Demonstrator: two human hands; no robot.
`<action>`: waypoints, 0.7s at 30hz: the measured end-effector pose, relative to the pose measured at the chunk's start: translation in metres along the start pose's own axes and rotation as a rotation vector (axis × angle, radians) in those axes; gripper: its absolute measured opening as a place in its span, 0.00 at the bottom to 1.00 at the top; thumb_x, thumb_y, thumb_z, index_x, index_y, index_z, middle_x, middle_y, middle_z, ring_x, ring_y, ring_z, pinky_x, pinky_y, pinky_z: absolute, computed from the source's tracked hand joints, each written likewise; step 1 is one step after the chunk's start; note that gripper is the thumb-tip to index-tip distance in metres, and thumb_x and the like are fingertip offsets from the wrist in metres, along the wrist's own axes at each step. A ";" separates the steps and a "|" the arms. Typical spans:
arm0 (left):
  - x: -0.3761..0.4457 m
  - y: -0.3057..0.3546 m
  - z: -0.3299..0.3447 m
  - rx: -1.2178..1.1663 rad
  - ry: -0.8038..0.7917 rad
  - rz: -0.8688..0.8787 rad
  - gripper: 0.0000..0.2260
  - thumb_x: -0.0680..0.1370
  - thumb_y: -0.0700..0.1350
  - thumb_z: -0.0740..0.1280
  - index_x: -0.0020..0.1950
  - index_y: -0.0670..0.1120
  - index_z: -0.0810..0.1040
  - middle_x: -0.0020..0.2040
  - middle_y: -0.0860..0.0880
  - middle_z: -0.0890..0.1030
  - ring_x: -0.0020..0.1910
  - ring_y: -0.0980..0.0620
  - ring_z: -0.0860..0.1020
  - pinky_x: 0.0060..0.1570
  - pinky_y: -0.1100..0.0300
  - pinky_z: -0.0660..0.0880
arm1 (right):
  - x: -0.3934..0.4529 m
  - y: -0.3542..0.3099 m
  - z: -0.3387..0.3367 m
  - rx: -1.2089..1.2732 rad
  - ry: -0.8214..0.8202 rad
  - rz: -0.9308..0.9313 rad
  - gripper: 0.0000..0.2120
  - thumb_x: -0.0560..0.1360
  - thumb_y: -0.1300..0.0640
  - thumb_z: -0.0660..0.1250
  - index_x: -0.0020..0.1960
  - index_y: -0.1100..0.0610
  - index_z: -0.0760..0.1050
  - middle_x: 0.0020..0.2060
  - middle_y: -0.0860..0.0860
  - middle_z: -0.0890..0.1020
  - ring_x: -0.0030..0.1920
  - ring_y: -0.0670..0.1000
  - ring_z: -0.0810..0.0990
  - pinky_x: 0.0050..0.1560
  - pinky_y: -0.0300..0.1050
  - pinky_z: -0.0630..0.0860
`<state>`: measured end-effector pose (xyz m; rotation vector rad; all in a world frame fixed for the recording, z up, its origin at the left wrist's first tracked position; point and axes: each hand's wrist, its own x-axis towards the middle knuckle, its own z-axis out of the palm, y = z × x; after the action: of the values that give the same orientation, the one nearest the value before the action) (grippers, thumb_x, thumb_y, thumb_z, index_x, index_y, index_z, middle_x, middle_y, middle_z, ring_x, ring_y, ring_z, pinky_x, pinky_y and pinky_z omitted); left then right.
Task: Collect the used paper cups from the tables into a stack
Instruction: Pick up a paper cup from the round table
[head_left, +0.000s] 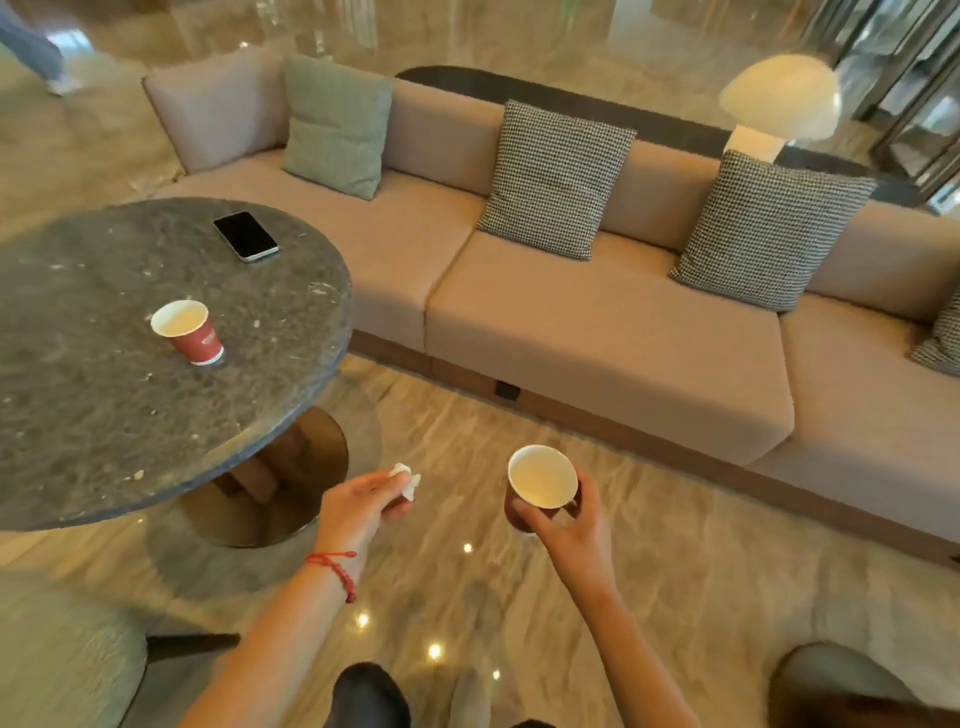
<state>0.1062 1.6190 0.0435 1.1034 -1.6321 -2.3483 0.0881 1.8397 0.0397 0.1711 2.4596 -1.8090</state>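
In a hotel lounge, I held one red paper cup upright in my right hand, fingers curled round its wall, above the marble floor. My left hand pinched a crumpled white tissue. The second red paper cup stood upright, mouth up, on the round stone table, up and to the left of both hands and well apart from them. My left hand was the nearer, though occupied. A phone lay farther back.
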 end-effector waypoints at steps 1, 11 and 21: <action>0.005 0.004 0.000 -0.016 0.036 -0.008 0.02 0.70 0.35 0.72 0.38 0.38 0.82 0.38 0.43 0.83 0.38 0.52 0.82 0.35 0.65 0.80 | 0.010 -0.003 0.005 -0.001 -0.024 -0.004 0.28 0.62 0.51 0.79 0.53 0.36 0.67 0.52 0.38 0.75 0.52 0.33 0.74 0.40 0.26 0.72; 0.084 0.056 -0.054 -0.167 0.266 0.019 0.03 0.71 0.35 0.70 0.44 0.37 0.81 0.43 0.40 0.82 0.43 0.47 0.80 0.34 0.64 0.80 | 0.105 -0.038 0.128 -0.022 -0.300 -0.100 0.29 0.62 0.51 0.79 0.54 0.36 0.66 0.50 0.38 0.76 0.50 0.28 0.73 0.42 0.21 0.70; 0.164 0.124 -0.137 -0.259 0.485 0.118 0.01 0.71 0.36 0.71 0.40 0.40 0.81 0.29 0.52 0.83 0.29 0.58 0.80 0.30 0.68 0.77 | 0.172 -0.107 0.277 -0.005 -0.554 -0.227 0.28 0.63 0.55 0.79 0.54 0.39 0.68 0.52 0.39 0.76 0.50 0.30 0.74 0.45 0.23 0.71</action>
<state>0.0254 1.3854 0.0402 1.3390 -1.1545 -1.9427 -0.0972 1.5508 0.0352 -0.5544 2.1440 -1.6349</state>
